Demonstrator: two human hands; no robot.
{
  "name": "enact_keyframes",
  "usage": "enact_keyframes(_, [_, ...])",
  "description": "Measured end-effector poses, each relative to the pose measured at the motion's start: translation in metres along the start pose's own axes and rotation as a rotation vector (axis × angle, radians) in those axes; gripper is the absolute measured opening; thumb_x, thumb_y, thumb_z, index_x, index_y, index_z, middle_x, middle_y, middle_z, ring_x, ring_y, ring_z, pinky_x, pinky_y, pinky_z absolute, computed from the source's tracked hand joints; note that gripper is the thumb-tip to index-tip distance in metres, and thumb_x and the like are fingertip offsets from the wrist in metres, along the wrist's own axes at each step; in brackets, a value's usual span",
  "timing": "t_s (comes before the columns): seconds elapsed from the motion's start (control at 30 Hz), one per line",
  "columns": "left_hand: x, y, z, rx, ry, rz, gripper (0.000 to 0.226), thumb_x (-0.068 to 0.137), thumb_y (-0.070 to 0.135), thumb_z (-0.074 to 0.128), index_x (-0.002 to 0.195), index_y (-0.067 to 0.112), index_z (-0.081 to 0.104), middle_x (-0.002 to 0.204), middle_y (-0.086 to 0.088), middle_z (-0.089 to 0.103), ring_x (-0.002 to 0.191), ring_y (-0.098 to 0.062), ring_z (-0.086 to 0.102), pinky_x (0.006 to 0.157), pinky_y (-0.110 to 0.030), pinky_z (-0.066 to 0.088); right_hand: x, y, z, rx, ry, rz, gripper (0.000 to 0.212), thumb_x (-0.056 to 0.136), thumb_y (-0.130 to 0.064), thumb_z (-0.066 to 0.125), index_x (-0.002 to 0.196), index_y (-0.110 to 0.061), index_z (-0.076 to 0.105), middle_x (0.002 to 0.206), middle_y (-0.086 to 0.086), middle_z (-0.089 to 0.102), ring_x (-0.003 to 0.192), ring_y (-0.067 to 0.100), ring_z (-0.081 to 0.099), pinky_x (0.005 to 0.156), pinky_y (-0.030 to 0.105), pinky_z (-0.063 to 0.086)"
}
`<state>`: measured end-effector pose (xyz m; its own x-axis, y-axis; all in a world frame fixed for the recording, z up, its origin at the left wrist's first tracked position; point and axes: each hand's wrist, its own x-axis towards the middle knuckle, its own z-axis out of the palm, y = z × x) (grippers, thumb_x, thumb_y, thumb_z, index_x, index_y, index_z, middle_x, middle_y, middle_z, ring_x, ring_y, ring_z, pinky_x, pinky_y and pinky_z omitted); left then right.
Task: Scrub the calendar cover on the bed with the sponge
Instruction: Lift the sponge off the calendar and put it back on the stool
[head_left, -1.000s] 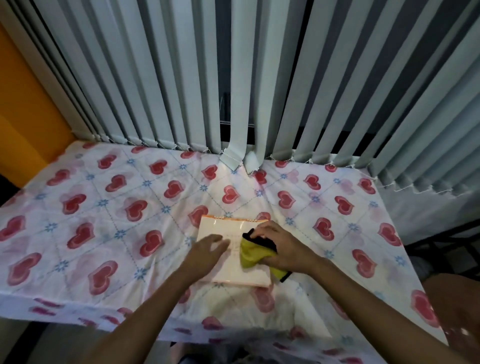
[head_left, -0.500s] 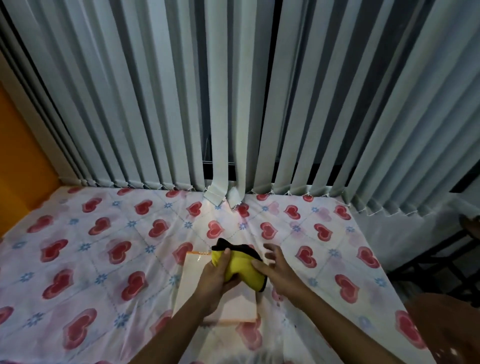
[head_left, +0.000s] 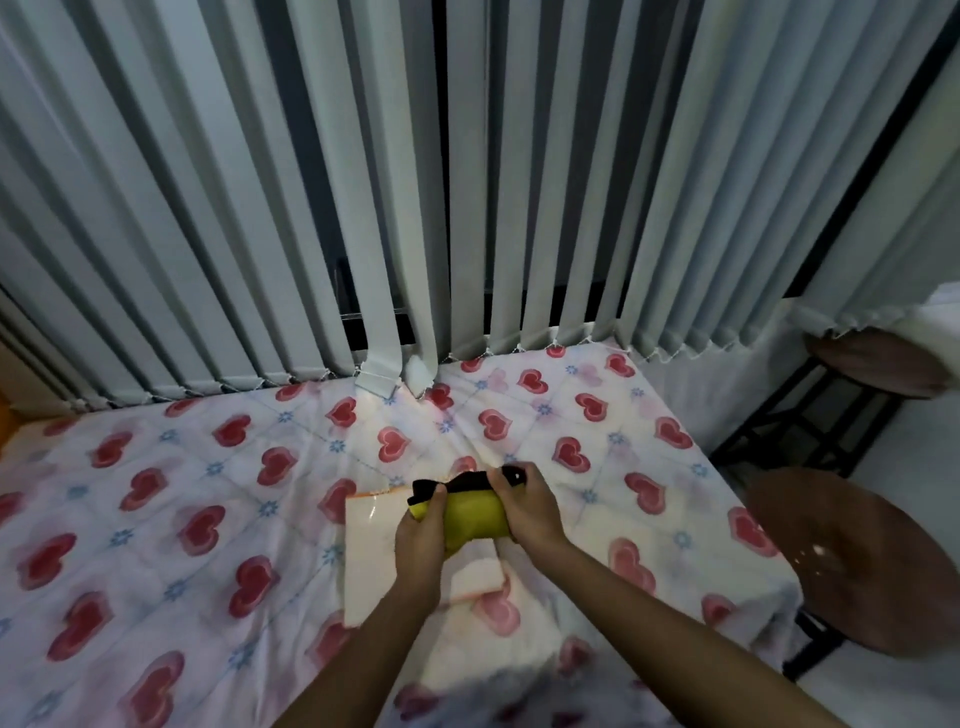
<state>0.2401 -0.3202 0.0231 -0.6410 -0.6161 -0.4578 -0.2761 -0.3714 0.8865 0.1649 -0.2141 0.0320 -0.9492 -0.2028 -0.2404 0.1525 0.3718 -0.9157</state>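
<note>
A pale glossy calendar cover (head_left: 370, 540) with an orange top edge lies flat on the bed (head_left: 171, 499). Just above it a yellow sponge (head_left: 474, 517) with a black scouring side is held between both hands. My left hand (head_left: 420, 532) grips its left end, thumb up against the black side. My right hand (head_left: 527, 512) wraps its right end from above. The hands and sponge hide the cover's right part.
The sheet is white with red hearts and blue flowers. Grey vertical blinds (head_left: 374, 208) hang along the bed's far edge, two slats resting on the sheet. A round brown stool (head_left: 857, 566) stands right of the bed, another stool (head_left: 878, 364) behind it.
My left hand left the calendar cover and took hold of the sponge, which rose off the cover into both hands. The camera view tilted upward toward the blinds.
</note>
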Motion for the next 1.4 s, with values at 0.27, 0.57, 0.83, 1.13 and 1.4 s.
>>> enact_keyframes(0.27, [0.001,-0.014,0.049,0.466,0.034,0.143,0.060,0.090,0.053,0.049,0.103,-0.005,0.060,0.107,-0.027,0.064,0.101,-0.039,0.059,0.086,-0.041,0.045,-0.012,0.017,-0.047,-0.163,0.265,-0.084,0.036,0.090,-0.035,0.061,0.112,-0.007,0.057,0.104,0.016,0.068,0.096,0.031,0.062,0.078,0.032,0.045])
enact_keyframes(0.57, [-0.043,-0.028,0.159,0.669,-0.369,0.344,0.050,0.092,0.046,0.049,0.112,0.001,0.060,0.111,-0.021,0.065,0.103,-0.036,0.059,0.083,-0.035,0.043,-0.015,0.071,-0.172,-0.078,0.499,0.001,0.033,0.091,-0.033,0.061,0.106,-0.005,0.058,0.102,0.016,0.067,0.094,0.030,0.061,0.071,0.027,0.040])
enact_keyframes(0.83, [-0.068,-0.067,0.294,0.735,-0.812,0.242,0.033,0.083,0.005,0.065,0.114,0.001,0.057,0.113,-0.018,0.065,0.104,-0.032,0.062,0.090,-0.043,0.052,-0.003,0.152,-0.333,-0.015,0.400,0.069,0.047,0.088,-0.016,0.065,0.130,-0.011,0.045,0.116,0.002,0.051,0.103,0.016,0.051,0.080,0.026,0.044])
enact_keyframes(1.13, [-0.082,-0.132,0.423,0.957,-0.909,0.286,0.061,0.084,0.000,0.055,0.140,0.013,0.034,0.129,-0.017,0.056,0.118,-0.033,0.054,0.096,-0.039,0.046,0.036,0.249,-0.422,0.003,0.515,0.275,0.049,0.084,-0.009,0.065,0.128,-0.014,0.045,0.116,0.007,0.054,0.102,0.020,0.050,0.080,0.031,0.043])
enact_keyframes(1.4, [-0.076,-0.170,0.470,1.182,-0.915,0.288,0.066,0.090,0.005,0.048,0.148,0.011,0.019,0.132,-0.025,0.051,0.118,-0.038,0.052,0.094,-0.038,0.043,0.059,0.286,-0.438,-0.112,0.544,0.391,0.052,0.084,-0.013,0.060,0.132,-0.020,0.042,0.115,0.016,0.062,0.099,0.033,0.059,0.073,0.030,0.044])
